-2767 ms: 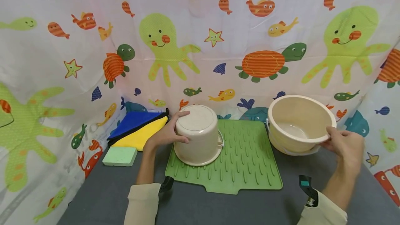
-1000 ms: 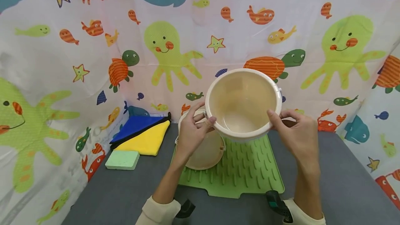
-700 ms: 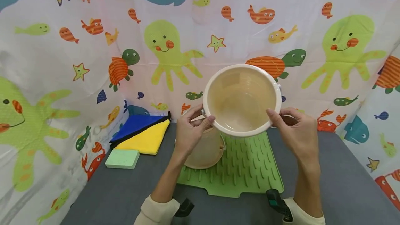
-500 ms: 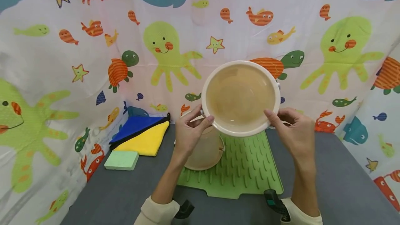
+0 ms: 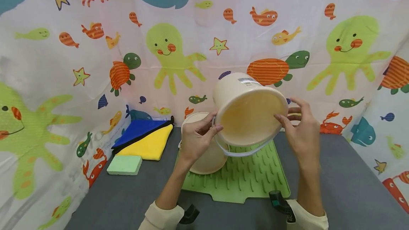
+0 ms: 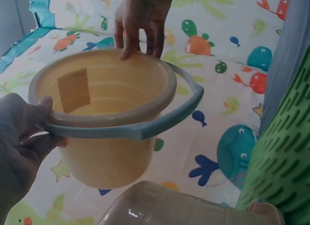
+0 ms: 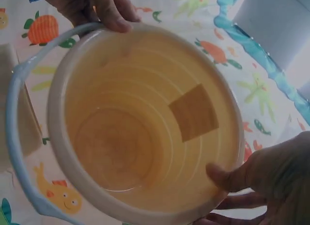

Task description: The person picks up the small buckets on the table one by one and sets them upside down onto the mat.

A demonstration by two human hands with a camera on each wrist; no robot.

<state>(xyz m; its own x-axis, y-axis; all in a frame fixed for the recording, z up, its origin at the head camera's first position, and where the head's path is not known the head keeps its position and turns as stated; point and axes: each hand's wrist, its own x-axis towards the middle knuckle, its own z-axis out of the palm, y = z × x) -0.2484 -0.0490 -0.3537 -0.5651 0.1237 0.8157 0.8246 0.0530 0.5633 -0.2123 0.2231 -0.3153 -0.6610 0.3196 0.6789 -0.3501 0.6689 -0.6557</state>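
Note:
A cream plastic bucket (image 5: 225, 89) is held in the air, tilted so its mouth faces me and downward. My left hand (image 5: 195, 141) pinches its left rim, where the bail handle (image 5: 244, 154) joins. On the opposite rim my right hand (image 5: 301, 127) grips, with the thumb inside the wall in the right wrist view. The handle hangs loose below the mouth, and a label (image 5: 249, 81) shows on the outer wall. Beneath and behind my left hand, a second cream bucket (image 5: 209, 160) stands upside down, partly hidden, on a green ridged mat (image 5: 255, 175).
A folded blue and yellow cloth (image 5: 148, 144) lies at the back left, with a pale green sponge (image 5: 124, 165) in front of it. The dark grey table (image 5: 105, 201) is bounded by a sea-animal curtain (image 5: 204, 59) behind and at the sides.
From the table's right, the bucket came up over the mat, and my left hand left the upturned bucket to hold it. In the last half second its mouth tipped downward and the handle swung out.

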